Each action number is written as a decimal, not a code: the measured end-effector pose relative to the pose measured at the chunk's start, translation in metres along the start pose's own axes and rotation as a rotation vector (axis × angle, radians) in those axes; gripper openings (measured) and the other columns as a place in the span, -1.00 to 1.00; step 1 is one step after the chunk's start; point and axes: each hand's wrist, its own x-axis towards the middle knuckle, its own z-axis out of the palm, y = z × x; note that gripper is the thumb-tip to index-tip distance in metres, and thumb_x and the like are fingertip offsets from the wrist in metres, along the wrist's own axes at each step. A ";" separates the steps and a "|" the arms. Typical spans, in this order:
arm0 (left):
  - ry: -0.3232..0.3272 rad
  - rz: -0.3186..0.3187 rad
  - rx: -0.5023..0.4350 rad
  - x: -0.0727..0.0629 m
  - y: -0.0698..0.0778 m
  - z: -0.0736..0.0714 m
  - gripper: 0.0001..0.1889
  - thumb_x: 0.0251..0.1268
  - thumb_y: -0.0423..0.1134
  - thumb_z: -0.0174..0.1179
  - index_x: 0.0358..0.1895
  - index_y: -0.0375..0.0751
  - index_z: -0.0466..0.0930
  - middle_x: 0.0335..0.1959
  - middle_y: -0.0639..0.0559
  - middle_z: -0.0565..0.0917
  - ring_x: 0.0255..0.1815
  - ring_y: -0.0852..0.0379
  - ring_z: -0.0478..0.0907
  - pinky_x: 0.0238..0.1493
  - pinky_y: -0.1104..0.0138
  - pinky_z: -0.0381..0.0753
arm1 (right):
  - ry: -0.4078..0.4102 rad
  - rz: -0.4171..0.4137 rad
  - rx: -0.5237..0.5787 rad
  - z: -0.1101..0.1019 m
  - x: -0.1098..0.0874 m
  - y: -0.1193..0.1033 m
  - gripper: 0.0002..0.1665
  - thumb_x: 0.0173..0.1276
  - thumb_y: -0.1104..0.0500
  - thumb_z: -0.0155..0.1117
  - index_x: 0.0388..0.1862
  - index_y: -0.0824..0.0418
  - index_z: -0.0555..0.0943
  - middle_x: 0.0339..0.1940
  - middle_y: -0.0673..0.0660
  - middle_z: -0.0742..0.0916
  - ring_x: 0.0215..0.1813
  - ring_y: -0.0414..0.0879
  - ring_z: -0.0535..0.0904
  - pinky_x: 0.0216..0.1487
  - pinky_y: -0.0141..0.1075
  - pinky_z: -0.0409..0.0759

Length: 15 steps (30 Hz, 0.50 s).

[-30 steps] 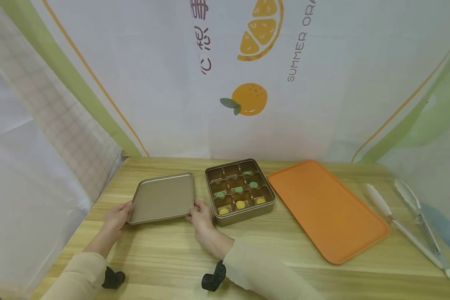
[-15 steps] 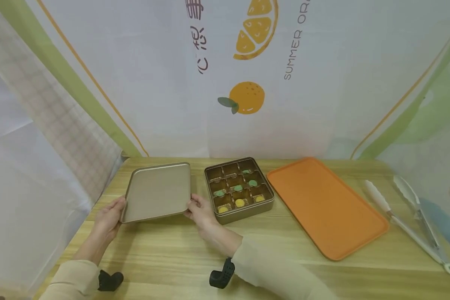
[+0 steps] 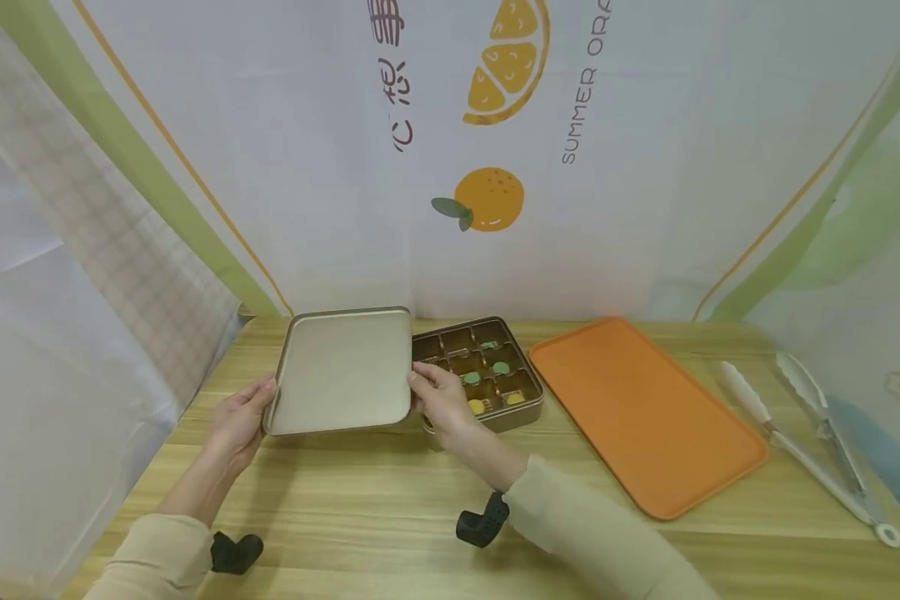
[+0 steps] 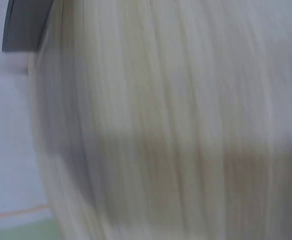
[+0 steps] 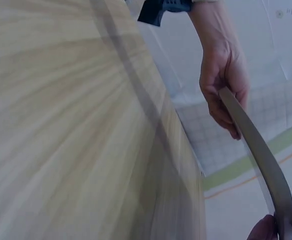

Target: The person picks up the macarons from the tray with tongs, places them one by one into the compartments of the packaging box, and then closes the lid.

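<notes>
In the head view a square bronze metal tin lid (image 3: 341, 371) is held up over the table, one hand at each side. My left hand (image 3: 238, 418) pinches its left edge, and my right hand (image 3: 447, 405) grips the right edge with the thumb on top. From the right wrist view the lid's thin rim (image 5: 260, 150) spans between the left hand (image 5: 224, 75) and a few right fingertips (image 5: 263, 230). Beside it stands the matching tin box (image 3: 521, 416), with a divided brown insert holding green and yellow round pieces. The lid and right hand cover its left part.
An orange tray (image 3: 652, 417) lies right of the tin box. Farther right rest white-tipped tongs (image 3: 810, 458), spread apart. The wooden table (image 3: 360, 517) ends at a printed white curtain (image 3: 330, 167) behind. Black wrist mounts (image 3: 483, 521) hang under both forearms.
Both hands first raised the lid and shifted slightly left, then carried it higher and to the right. It now overlaps the tin box's left side, which was fully visible before.
</notes>
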 end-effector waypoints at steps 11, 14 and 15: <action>-0.069 0.069 0.039 0.000 0.012 0.036 -0.36 0.49 -0.09 -0.12 0.47 -0.31 -0.09 0.47 -0.24 0.06 0.08 0.45 0.45 0.10 0.61 0.47 | 0.082 0.009 -0.066 -0.048 -0.001 -0.025 -0.55 0.43 0.27 0.06 0.25 0.43 0.39 0.07 0.30 0.59 -0.06 -0.09 0.61 -0.01 -0.34 0.63; -0.102 0.082 0.034 0.000 0.014 0.045 -0.39 0.50 -0.15 -0.13 0.46 -0.33 -0.08 0.47 -0.24 0.07 -0.02 0.51 0.46 0.11 0.58 0.48 | 0.107 0.003 -0.104 -0.060 -0.003 -0.033 -0.58 0.41 0.26 0.10 0.19 0.41 0.45 -0.10 0.15 0.63 -0.21 -0.19 0.56 -0.11 -0.41 0.60; -0.112 0.085 0.036 0.001 0.015 0.048 -0.40 0.51 -0.16 -0.14 0.46 -0.34 -0.08 0.46 -0.24 0.08 -0.02 0.50 0.46 0.11 0.57 0.48 | 0.113 0.004 -0.118 -0.065 -0.004 -0.035 -0.59 0.41 0.25 0.11 0.18 0.41 0.46 -0.15 0.09 0.63 -0.25 -0.21 0.53 -0.15 -0.42 0.57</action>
